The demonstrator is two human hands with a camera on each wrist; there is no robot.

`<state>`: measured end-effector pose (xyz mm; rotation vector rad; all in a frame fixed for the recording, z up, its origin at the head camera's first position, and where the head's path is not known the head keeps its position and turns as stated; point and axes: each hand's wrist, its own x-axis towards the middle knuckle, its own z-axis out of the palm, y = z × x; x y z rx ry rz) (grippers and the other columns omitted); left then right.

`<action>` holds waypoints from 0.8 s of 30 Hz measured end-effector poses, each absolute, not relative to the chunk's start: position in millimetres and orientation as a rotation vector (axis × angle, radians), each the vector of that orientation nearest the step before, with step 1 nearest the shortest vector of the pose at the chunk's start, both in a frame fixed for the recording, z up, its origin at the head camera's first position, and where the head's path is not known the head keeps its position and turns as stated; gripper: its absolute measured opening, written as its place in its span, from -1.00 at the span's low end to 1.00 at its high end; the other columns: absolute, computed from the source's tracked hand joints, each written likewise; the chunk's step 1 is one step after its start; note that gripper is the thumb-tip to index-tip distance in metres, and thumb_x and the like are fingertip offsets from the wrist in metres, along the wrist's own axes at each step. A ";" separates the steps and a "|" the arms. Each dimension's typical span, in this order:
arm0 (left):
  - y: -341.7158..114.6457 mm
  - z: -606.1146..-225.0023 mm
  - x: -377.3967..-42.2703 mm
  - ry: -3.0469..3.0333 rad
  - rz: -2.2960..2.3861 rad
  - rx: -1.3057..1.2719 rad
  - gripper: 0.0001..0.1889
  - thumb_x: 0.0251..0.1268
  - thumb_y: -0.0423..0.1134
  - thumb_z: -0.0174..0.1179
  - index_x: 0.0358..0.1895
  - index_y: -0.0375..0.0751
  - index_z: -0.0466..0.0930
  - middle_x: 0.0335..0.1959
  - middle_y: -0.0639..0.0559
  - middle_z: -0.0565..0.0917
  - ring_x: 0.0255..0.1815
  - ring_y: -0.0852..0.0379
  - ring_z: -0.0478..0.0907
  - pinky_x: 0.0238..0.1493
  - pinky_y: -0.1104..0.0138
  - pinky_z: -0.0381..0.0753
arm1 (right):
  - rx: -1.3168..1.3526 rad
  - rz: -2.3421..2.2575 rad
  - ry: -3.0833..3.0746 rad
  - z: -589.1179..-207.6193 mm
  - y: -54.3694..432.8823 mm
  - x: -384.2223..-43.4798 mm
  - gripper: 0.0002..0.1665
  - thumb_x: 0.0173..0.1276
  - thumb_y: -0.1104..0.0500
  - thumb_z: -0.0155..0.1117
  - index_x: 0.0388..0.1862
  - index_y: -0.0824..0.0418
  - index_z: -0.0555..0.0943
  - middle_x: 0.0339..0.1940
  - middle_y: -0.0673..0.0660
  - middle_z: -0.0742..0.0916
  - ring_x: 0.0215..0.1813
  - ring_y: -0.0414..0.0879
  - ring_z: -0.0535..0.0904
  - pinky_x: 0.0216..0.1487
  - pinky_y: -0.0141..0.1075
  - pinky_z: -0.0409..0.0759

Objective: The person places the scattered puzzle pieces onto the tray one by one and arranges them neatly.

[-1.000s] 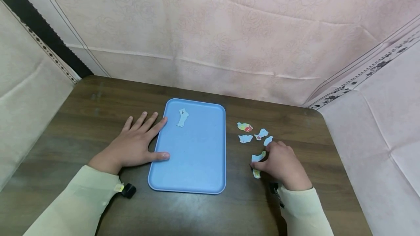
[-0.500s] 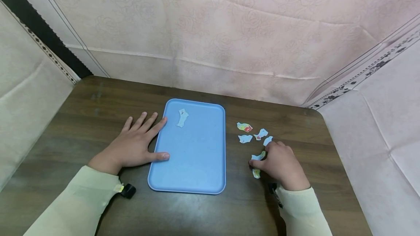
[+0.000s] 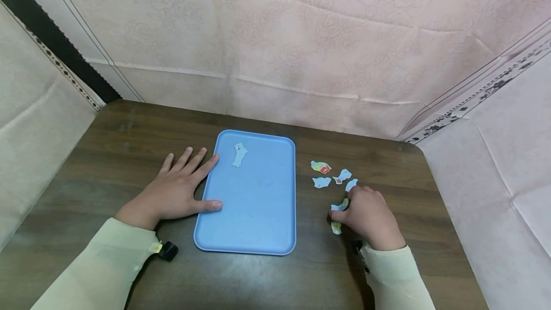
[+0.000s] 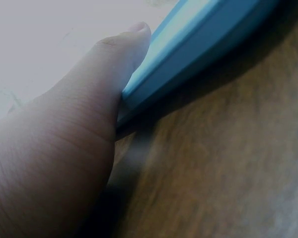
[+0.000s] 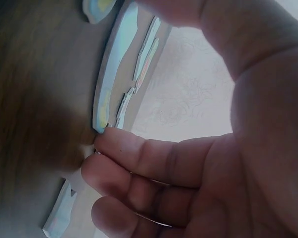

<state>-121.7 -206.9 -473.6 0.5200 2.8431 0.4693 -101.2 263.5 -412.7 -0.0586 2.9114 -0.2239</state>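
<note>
My left hand [image 3: 182,190] lies with fingers spread at the left side of a blue tray [image 3: 254,224], its thumb over the rim. The left wrist view shows that thumb [image 4: 104,64] against the tray's edge. On the tray's upper left is one pale blue puzzle piece [image 3: 239,155]. Right of the tray, my right hand [image 3: 370,214] holds a curved blue and yellow-green puzzle piece [image 3: 338,207] by its two ends. In the right wrist view the thumb is at one end of this curved piece [image 5: 114,69] and a fingertip at the other. The hand partly hides it in the head view.
Several loose puzzle pieces lie around the right hand: a yellow and red one [image 3: 321,167], blue ones [image 3: 321,182] behind it, and a small yellow-green one [image 3: 336,227] below the thumb. The wooden table [image 3: 241,281] is enclosed by pale cloth [image 3: 275,51] behind and at both sides.
My right thumb has shifted slightly left and back again at the curved piece, and the right wrist has edged left. My left hand and the tray have stayed in place.
</note>
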 end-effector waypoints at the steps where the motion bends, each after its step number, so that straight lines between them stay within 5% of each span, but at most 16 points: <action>1: -207.0 -473.7 -121.8 2.844 0.468 0.521 0.34 0.19 0.90 0.00 0.91 0.35 -0.28 0.95 -0.14 -0.16 0.93 -0.43 -0.35 0.73 -0.55 -0.48 | -0.062 -0.223 2.916 -412.7 263.2 -101.0 -0.47 0.14 -0.13 0.63 -0.63 0.13 0.50 -0.50 0.10 0.57 -0.35 0.02 0.48 -0.33 -0.18 0.43; 14: -206.8 -472.8 -121.2 2.840 0.462 0.519 0.35 0.18 0.90 0.00 0.91 0.33 -0.28 0.94 -0.15 -0.15 0.93 -0.44 -0.34 0.73 -0.55 -0.47 | -0.085 -0.266 2.945 -405.8 261.1 -98.8 -0.54 0.14 -0.09 0.64 -0.55 0.13 0.56 -0.49 0.08 0.59 -0.37 0.01 0.48 -0.31 -0.16 0.45; 19: -206.8 -472.2 -121.3 2.839 0.459 0.521 0.35 0.20 0.89 0.01 0.91 0.31 -0.27 0.94 -0.16 -0.15 0.93 -0.44 -0.34 0.73 -0.55 -0.48 | -0.099 -0.294 2.965 -395.2 257.6 -95.1 -0.46 0.17 -0.12 0.66 -0.17 0.32 0.74 -0.27 0.16 0.73 -0.14 0.14 0.65 0.02 0.05 0.69; 24: -206.8 -471.9 -121.6 2.842 0.465 0.521 0.35 0.20 0.87 0.03 0.91 0.31 -0.26 0.94 -0.16 -0.15 0.93 -0.43 -0.34 0.73 -0.55 -0.47 | -0.116 -0.317 2.979 -383.7 251.4 -92.9 -0.26 0.20 -0.14 0.66 0.13 0.40 0.76 -0.11 0.23 0.80 0.07 0.26 0.69 0.27 0.21 0.66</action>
